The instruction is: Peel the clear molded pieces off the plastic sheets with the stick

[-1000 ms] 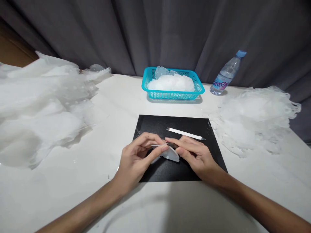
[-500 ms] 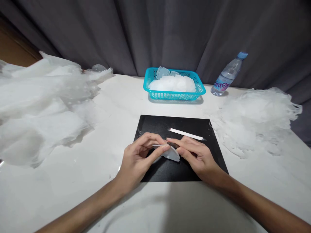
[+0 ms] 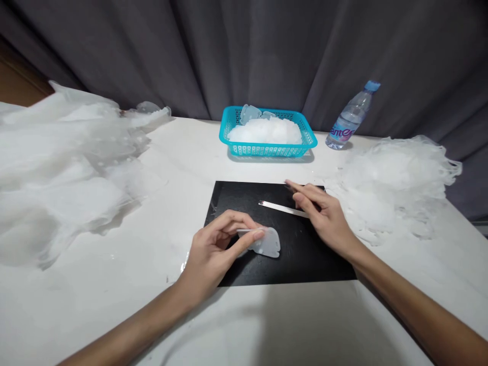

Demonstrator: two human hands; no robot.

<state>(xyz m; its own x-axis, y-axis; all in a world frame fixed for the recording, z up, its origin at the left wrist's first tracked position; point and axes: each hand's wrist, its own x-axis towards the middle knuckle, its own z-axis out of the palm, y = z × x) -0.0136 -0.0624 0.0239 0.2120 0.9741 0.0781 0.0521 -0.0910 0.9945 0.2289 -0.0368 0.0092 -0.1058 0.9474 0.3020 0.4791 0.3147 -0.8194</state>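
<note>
My left hand [image 3: 217, 249] pinches a small translucent white plastic piece [image 3: 267, 243] over the black mat [image 3: 290, 254], thumb and fingers closed on its left edge. My right hand [image 3: 324, 216] hovers over the mat's upper right, fingers stretched out and apart, resting on or just above a thin white stick-like tool [image 3: 278, 207] that lies across the mat. Nothing is gripped in the right hand.
A turquoise basket [image 3: 308, 140] full of white translucent pieces stands at the back centre. A water bottle [image 3: 348, 122] lies tilted at the back right. Heaps of white filmy plastic sit at the left [image 3: 57, 162] and right [image 3: 392, 183] of the white table [image 3: 114, 284].
My right hand let go of the plastic piece and moved up and right to the white tool. The left hand kept its pinch on the piece.
</note>
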